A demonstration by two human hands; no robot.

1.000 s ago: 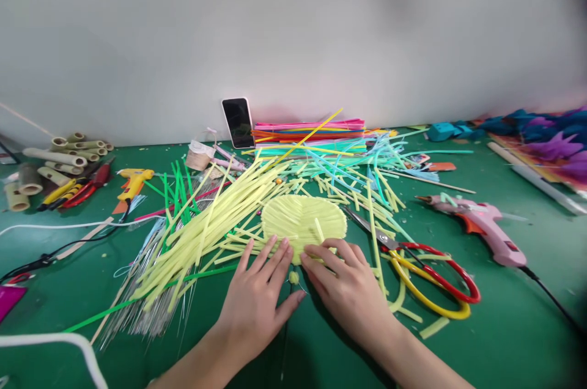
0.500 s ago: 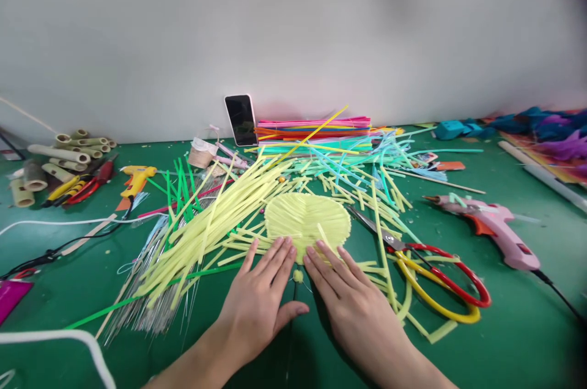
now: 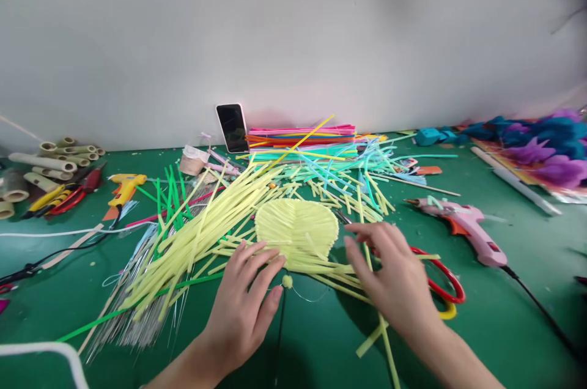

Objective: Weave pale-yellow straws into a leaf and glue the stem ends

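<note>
We find the leaf-shaped piece [image 3: 296, 227], made of pale yellow strips laid side by side, flat on the green table [image 3: 321, 346], centrally in front of the person. The left hand [image 3: 247, 300] is palm down with its fingers loosely spread and slightly bent; its fingertips are at the lower left edge of the piece, and we cannot tell whether they press on it. We see nothing gripped in that hand. The right hand [image 3: 392, 273] is clear of the piece, to its right, with fingers curved and a gap between thumb and forefinger; it has hold of nothing that we can see. It is over the scissors [image 3: 460, 292], hiding their middle, and we cannot tell whether it touches them; the red and yellow handles show beyond it. Just below the piece we record a small yellow ball [image 3: 287, 281] with a thin thread [image 3: 312, 300] curving off to its right. Left of the piece lies a heap of loose yellow strips [image 3: 202, 233], partly over a spread of bare wires [image 3: 131, 325]. A pink glue gun [image 3: 474, 227] lies on the far right, and behind the work a phone [image 3: 232, 127] leans against the pale partition [image 3: 293, 34].
</note>
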